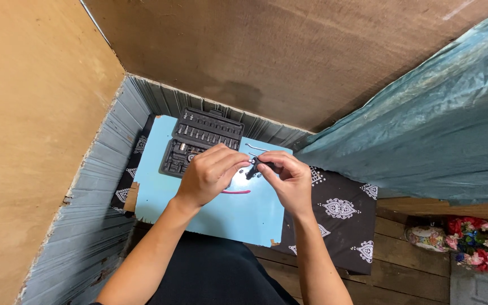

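Note:
My left hand (209, 172) and my right hand (288, 179) meet over a light blue board (159, 195). Together they pinch a small black tool piece (252, 168) between the fingertips. An open black socket set case (201, 138) with rows of metal sockets lies at the far end of the board, just beyond my left hand. A thin bent metal rod (255, 148) lies on the board beside the case. A pink strip (237, 192) rests on the board below my hands.
A black cloth with white patterns (340, 212) covers the surface under the board. A teal tarp (425, 130) hangs at the right. Brown walls enclose the left and back. Artificial flowers (481, 243) lie on wooden planks at the lower right.

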